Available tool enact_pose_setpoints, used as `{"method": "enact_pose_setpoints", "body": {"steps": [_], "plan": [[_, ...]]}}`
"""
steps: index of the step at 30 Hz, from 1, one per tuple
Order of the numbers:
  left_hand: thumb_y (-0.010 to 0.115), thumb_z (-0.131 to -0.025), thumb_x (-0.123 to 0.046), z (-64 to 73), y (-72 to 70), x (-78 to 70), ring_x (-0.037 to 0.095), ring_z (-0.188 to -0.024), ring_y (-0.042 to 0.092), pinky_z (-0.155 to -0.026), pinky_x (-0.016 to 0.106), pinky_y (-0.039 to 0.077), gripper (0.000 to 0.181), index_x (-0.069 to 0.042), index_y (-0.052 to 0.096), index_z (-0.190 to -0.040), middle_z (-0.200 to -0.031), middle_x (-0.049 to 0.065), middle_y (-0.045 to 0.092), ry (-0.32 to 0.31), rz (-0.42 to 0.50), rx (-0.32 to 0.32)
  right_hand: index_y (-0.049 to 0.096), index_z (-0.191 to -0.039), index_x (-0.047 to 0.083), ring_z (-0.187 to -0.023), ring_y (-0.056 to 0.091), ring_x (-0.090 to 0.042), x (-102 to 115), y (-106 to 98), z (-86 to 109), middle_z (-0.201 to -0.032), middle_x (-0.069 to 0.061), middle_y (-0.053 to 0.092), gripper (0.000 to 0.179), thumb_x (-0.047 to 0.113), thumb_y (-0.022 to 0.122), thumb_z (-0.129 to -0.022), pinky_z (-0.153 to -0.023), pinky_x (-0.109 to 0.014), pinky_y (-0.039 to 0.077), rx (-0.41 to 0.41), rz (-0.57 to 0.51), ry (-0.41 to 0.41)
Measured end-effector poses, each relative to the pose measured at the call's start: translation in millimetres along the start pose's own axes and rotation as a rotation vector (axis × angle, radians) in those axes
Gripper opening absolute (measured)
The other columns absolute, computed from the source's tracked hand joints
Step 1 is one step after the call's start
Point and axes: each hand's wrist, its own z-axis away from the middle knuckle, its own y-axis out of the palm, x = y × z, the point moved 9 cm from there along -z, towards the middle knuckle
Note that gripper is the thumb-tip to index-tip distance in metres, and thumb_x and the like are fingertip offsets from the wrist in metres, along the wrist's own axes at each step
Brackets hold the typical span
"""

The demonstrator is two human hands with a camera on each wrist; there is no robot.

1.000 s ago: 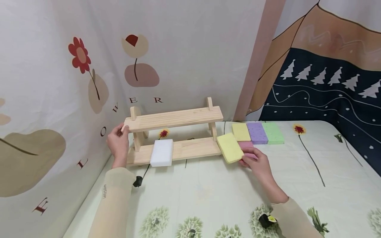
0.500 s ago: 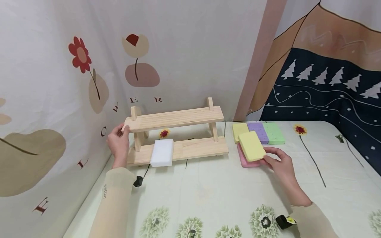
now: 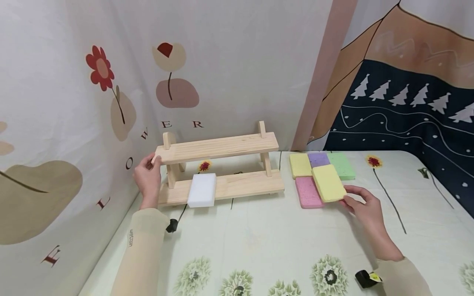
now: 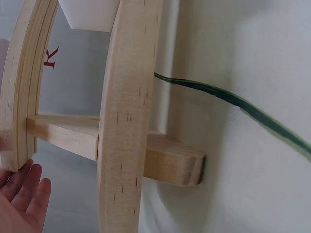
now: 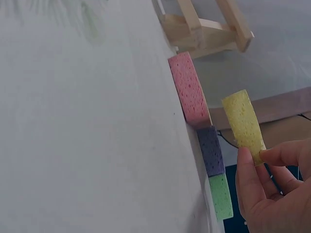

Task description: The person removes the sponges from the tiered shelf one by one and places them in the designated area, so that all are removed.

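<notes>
My left hand [image 3: 147, 181] pinches the left end of the upper board of a two-tier wooden shelf [image 3: 222, 147]. On the lower board lies a white sponge [image 3: 202, 190], its front end jutting past the edge. At the right, my right hand [image 3: 366, 210] pinches a yellow sponge [image 3: 328, 183] by its near corner. The right wrist view shows this sponge [image 5: 243, 119] raised off the table, with thumb and fingers on its end. Below it, a pink sponge [image 3: 307, 193] is partly covered in the head view.
Behind the held sponge, a second yellow sponge [image 3: 300, 165], a purple sponge [image 3: 317, 158] and a green sponge [image 3: 342, 167] lie side by side on the table. A printed curtain [image 3: 229, 82] stands close behind the shelf. Flower-patterned cloth [image 3: 255, 238] covers the table.
My right hand has carried the yellow sponge rightward, from the shelf's lower right end to above the pink and purple sponges. My left hand and the shelf have stayed put.
</notes>
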Motion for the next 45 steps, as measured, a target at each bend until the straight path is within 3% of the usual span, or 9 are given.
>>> {"method": "enact_pose_setpoints", "body": {"steps": [9,20,29,36,45], "plan": [[0.060,-0.099,-0.037,0.1,0.7,0.4,0.021,-0.123,0.064,-0.106,0.035,0.051,0.043,-0.012,0.064,-0.134,-0.134,0.009,0.066,-0.009,0.004,0.003,0.064,-0.114,0.013,-0.078,0.068,0.005,-7,-10,0.6,-0.100,0.018,0.057,0.022,0.004,0.064,-0.094,-0.075,-0.013,0.057,-0.015,-0.042,0.026],[0.060,-0.099,-0.036,0.8,0.9,0.0,0.021,-0.122,0.064,-0.105,0.035,0.051,0.043,-0.012,0.064,-0.134,-0.134,0.010,0.066,-0.006,0.004,0.004,0.057,-0.126,0.005,-0.081,0.065,0.011,-18,-14,-4.1,-0.099,0.021,0.054,0.029,0.010,0.060,-0.098,-0.077,-0.012,0.057,-0.014,0.088,0.080],[0.059,-0.099,-0.037,1.2,0.6,-0.3,0.021,-0.121,0.064,-0.104,0.035,0.052,0.043,-0.012,0.064,-0.134,-0.133,0.009,0.067,0.002,-0.006,-0.001,0.047,-0.136,-0.006,-0.081,0.065,0.009,-24,-9,-6.5,-0.107,0.010,0.052,0.039,0.008,0.055,-0.100,-0.077,-0.014,0.058,0.038,0.134,0.080],[0.059,-0.099,-0.039,0.4,1.2,-0.2,0.021,-0.123,0.064,-0.105,0.036,0.051,0.044,-0.013,0.063,-0.135,-0.135,0.009,0.065,-0.005,-0.006,0.006,0.046,-0.136,-0.006,-0.081,0.066,0.008,-28,-7,-6.8,-0.103,0.014,0.053,0.040,0.007,0.056,-0.100,-0.079,-0.016,0.058,0.075,0.142,0.085],[0.060,-0.098,-0.038,0.8,0.5,0.8,0.021,-0.123,0.064,-0.105,0.035,0.051,0.044,-0.012,0.064,-0.134,-0.135,0.010,0.065,-0.003,0.006,0.003,0.042,-0.137,-0.012,-0.079,0.067,0.005,-25,-3,-4.8,-0.107,0.005,0.054,0.045,0.004,0.057,-0.098,-0.077,-0.017,0.059,0.120,0.191,0.077]]}}
